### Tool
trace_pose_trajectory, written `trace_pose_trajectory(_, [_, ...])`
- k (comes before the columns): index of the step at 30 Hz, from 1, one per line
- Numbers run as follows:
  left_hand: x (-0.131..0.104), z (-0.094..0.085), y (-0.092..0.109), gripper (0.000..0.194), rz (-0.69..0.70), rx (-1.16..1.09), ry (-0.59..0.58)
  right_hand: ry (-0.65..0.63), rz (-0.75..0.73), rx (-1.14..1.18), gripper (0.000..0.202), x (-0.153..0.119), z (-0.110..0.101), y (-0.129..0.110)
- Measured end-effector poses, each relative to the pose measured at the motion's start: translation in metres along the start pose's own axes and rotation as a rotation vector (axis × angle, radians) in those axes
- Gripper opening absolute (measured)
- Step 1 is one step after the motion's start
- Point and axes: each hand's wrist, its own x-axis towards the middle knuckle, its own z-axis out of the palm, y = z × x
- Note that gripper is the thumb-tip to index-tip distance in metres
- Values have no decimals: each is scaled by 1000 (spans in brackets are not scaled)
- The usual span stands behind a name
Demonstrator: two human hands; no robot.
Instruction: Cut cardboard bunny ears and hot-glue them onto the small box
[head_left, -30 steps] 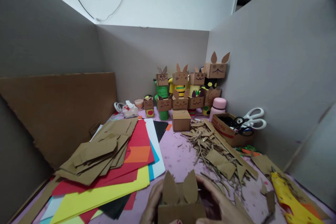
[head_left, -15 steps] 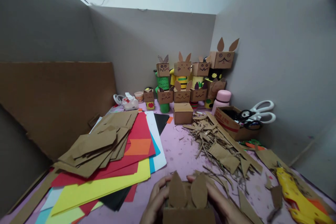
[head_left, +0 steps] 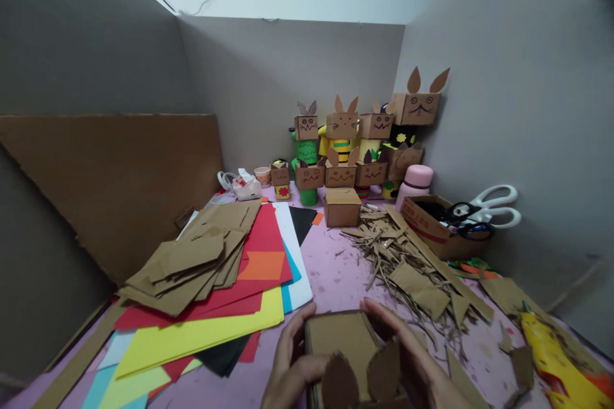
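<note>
Between my two hands is a small cardboard box (head_left: 338, 339) with two leaf-shaped cardboard ears (head_left: 340, 380) standing on it near me. My left hand (head_left: 292, 358) grips its left side, the thumb lying over the top close to the left ear. Along the right side, my right hand (head_left: 407, 351) presses with its fingers. The box's flat top shows, while its near face is cut off by the bottom of the view. Farther back, a plain closed cardboard box (head_left: 342, 208) stands before a group of cardboard animal figures (head_left: 341, 174) with drawn faces.
Cardboard pieces (head_left: 192, 259) lie over coloured paper sheets (head_left: 206, 345) at left. Cardboard scraps (head_left: 398, 262) spread at right, near a box of scissors (head_left: 441, 236) and a pink bottle (head_left: 415, 185). A yellow glue gun (head_left: 556, 358) lies front right. Grey panels surround the table.
The eared box has tipped toward me between my hands, so more of its top shows and the ears sit lower. My view has shifted slightly left.
</note>
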Motion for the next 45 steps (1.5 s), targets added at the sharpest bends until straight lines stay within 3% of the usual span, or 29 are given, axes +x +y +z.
trace_pose_trajectory(3, [2,-1,-1,47,-69,-91,25,-7,-57,-97,81,1,-3,-2])
trace_pose_trajectory(6, [5,-7,-4,30,16,-35,63,-2,-50,-166,80,3,-6,-6])
trace_pose_trajectory(9, [9,-13,-10,33,79,18,78,-14,-53,-129,87,7,-8,-5])
trace_pose_trajectory(14, [2,-11,-21,71,199,33,-44,14,-53,-89,91,6,-6,5])
trace_pose_trajectory(17, [-4,-4,-19,96,193,-20,-73,2,-28,-54,93,3,-4,5])
trace_pose_trajectory(20, [-3,0,-13,105,157,-55,-65,-20,20,-8,101,2,-1,-3])
trace_pose_trajectory(27, [5,-1,-18,104,114,-78,-122,125,52,158,106,7,8,-15])
trace_pose_trajectory(32, [4,-2,-27,100,92,-100,-165,146,37,124,94,9,3,-8])
trace_pose_trajectory(41, [6,-2,-15,79,124,-83,-106,122,9,5,88,9,0,-10])
trace_pose_trajectory(45, [6,-3,-15,71,110,-113,-116,129,40,62,77,9,2,-10])
